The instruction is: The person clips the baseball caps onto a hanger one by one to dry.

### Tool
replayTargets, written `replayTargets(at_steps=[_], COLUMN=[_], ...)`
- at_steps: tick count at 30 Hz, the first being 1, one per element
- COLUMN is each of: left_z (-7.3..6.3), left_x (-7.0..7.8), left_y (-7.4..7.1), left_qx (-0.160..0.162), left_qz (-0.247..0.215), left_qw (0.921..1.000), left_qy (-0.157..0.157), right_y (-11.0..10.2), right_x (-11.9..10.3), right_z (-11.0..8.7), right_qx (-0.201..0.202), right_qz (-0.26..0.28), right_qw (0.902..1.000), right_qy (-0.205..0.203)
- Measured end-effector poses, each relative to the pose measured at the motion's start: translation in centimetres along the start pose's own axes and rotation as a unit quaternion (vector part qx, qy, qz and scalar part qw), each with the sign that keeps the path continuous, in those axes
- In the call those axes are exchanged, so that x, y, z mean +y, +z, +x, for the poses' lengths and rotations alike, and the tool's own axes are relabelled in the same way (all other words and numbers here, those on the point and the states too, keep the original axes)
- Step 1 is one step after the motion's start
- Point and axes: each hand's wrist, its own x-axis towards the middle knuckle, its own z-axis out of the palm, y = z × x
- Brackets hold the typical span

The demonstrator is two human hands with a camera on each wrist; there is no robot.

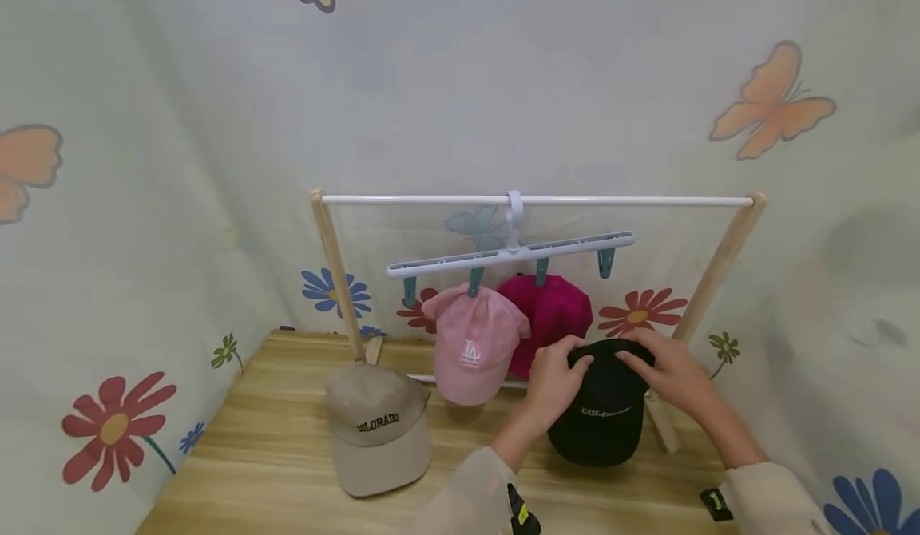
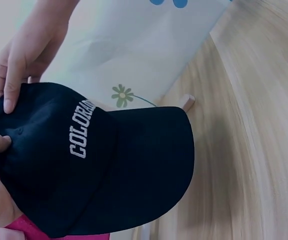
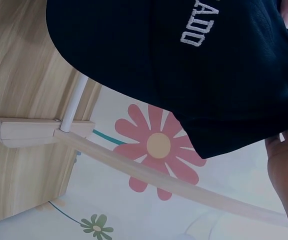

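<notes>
A black baseball cap (image 1: pixel 602 417) with white COLORADO lettering is held up in front of the rack's right side, its brim pointing down in the head view. My left hand (image 1: pixel 555 383) pinches the crown on one side, thumb on top. On the other side my right hand (image 1: pixel 670 366) grips the crown the same way. Behind the cap hangs a white clip hanger (image 1: pixel 460 262) with green clips. One clip holds a pink LA cap (image 1: pixel 476 343), another a magenta cap (image 1: pixel 549 311). The outermost clips, including the right clip (image 1: pixel 606 263), hold nothing.
The hanger hooks over the white rail (image 1: pixel 417 200) of a wooden-legged rack (image 1: pixel 719 267). A beige COLORADO cap (image 1: pixel 379 423) lies at left on the wooden table (image 1: pixel 259 439). A patterned curtain (image 1: pixel 216 120) stands behind and at both sides.
</notes>
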Motion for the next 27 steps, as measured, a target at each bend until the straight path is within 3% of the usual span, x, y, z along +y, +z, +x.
replayTargets(at_steps=[6,14,27], left_z=[-0.3,-0.2,0.3], left_x=[0.8,1.0,1.5], left_y=[1.3,0.8,0.5], left_qx=[-0.007,0.003,0.012], left_qz=[-0.002,-0.003,-0.003], left_qw=[0.9998,0.9999,0.9998], left_qy=[0.016,0.015,0.015], right_y=[-1.2,-1.1,-1.0], right_x=[0.2,0.2,0.0], right_z=[-1.1,-0.4,0.3], right_qx=[0.019,0.025,0.041], right_qz=[-0.011,0.005,0.004], right_qw=[0.9997,0.9994,0.9991], right_qy=[-0.013,-0.023,-0.007])
